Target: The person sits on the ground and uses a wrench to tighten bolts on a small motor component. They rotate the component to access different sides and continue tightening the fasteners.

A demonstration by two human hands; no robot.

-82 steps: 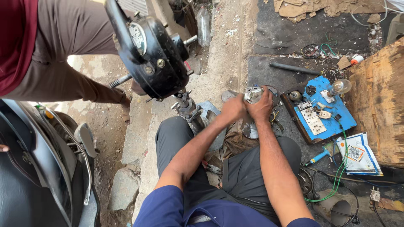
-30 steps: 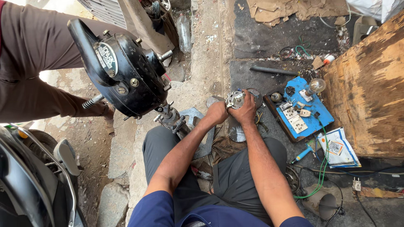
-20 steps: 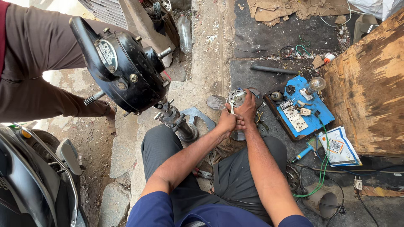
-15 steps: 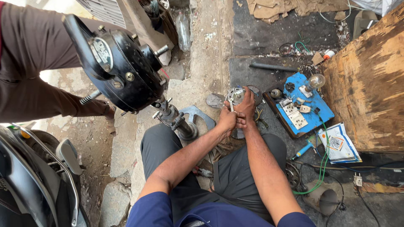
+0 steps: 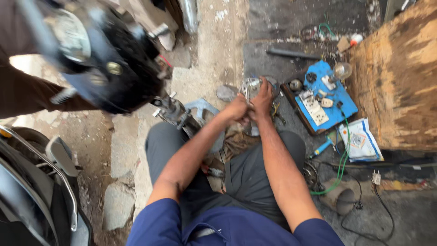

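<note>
Both hands together over small round grey metal part (image 5: pixel 250 86), held above ground in front of knees. Right hand (image 5: pixel 262 101) wrapped over part's right side, fingers closed on it. Left hand (image 5: pixel 236 110) clenched just below and left of part, touching right hand; whether gripping part itself or a tool, cannot tell, frame blurred.

Landmark: blue rectangular board with white switches and sockets (image 5: pixel 324 98). Part lies just left of board. Clear glass bulb (image 5: pixel 342 70) at board's upper right corner. Green wire (image 5: pixel 340 159) runs down from board's lower edge. Blue-handled screwdriver (image 5: pixel 321 148) below board, untouched. White printed booklet (image 5: pixel 361 142) below right of board. Dark metal rod (image 5: pixel 292 53) above board. Large black round motor housing (image 5: pixel 98 59) well left of board, blurred, with another person's brown-trousered leg (image 5: pixel 32 91) beside it.

Progress, as judgement: mid-work on part, hands locked in firm grip. Part not set down, not wired to board. No finished state visible.
</note>
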